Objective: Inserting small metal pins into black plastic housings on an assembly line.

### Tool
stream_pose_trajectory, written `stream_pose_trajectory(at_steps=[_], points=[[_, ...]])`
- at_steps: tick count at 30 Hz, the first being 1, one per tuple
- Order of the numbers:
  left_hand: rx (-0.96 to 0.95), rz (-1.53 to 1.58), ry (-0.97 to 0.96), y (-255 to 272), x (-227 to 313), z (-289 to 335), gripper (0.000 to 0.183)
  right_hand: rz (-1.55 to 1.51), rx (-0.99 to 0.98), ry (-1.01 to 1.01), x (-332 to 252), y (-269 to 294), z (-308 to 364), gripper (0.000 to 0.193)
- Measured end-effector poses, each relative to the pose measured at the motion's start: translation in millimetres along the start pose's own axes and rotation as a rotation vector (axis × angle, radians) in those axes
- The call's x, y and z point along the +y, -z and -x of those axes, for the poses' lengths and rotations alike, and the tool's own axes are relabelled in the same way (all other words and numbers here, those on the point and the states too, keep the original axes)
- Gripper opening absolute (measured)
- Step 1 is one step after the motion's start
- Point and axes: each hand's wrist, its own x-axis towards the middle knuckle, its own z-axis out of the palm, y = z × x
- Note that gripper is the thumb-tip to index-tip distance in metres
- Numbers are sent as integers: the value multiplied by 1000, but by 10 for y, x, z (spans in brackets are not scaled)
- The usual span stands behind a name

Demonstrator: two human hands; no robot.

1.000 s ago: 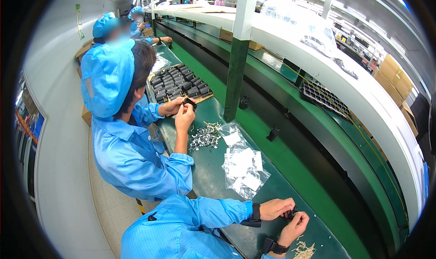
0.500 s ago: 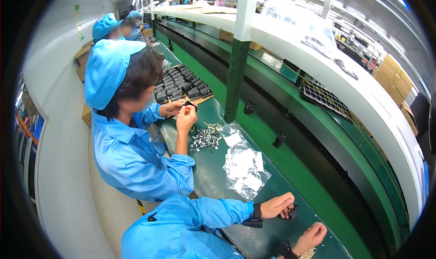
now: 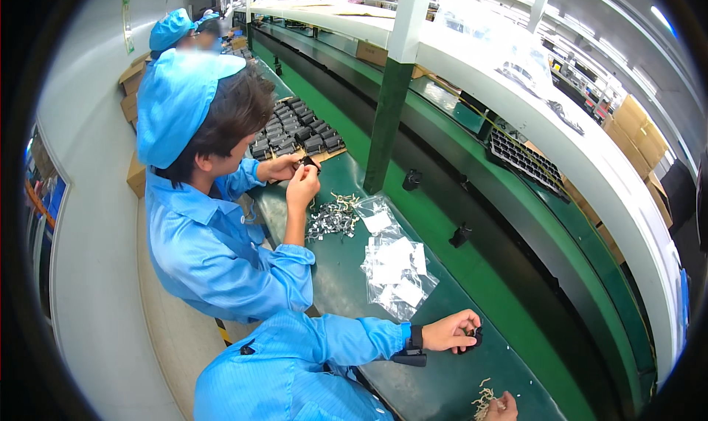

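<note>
My left hand [image 3: 451,331], with a black band and small black box at the wrist, is closed around a small black plastic part [image 3: 476,337] low over the green worktop [image 3: 413,373]. Its fingers cover much of that part. At the lower edge my right hand [image 3: 503,408] has its fingers curled together beside a loose pile of short beige wire pieces [image 3: 483,400]. Whatever its fingertips hold is too small to make out, and the frame cuts off the rest of the hand. Clear plastic bags with white contents [image 3: 398,270] lie beyond my left hand.
A co-worker [image 3: 214,222] in blue handles a black part [image 3: 308,163] on my left. Near them lie a heap of small wired pieces [image 3: 332,218] and rows of black housings [image 3: 295,129]. Across the worktop runs a belt [image 3: 509,273] carrying black parts [image 3: 461,235], with a post [image 3: 391,118] beside it.
My right hand has moved down toward the lower edge, uncovering more of the beige wire pile. My left hand's fingers have shifted around the black part. The co-worker's head has turned slightly.
</note>
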Motion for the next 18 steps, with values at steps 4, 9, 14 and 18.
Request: stream_pose_trajectory(at_steps=[4, 9, 14, 18], points=[[-12, -10, -10, -79, 53, 57, 37, -259, -2, 39, -399, 171, 35, 28], [-54, -73, -147, -327, 393, 12, 30, -407, -17, 190, -963, 444, -81, 23], [-56, -49, -295, -493, 1177, 48, 26, -772, 109, 372, -1256, 421, -349, 30], [20, -113, -339, -630, 1662, 100, 27, -917, 128, 556, -1381, 394, -429, 44]])
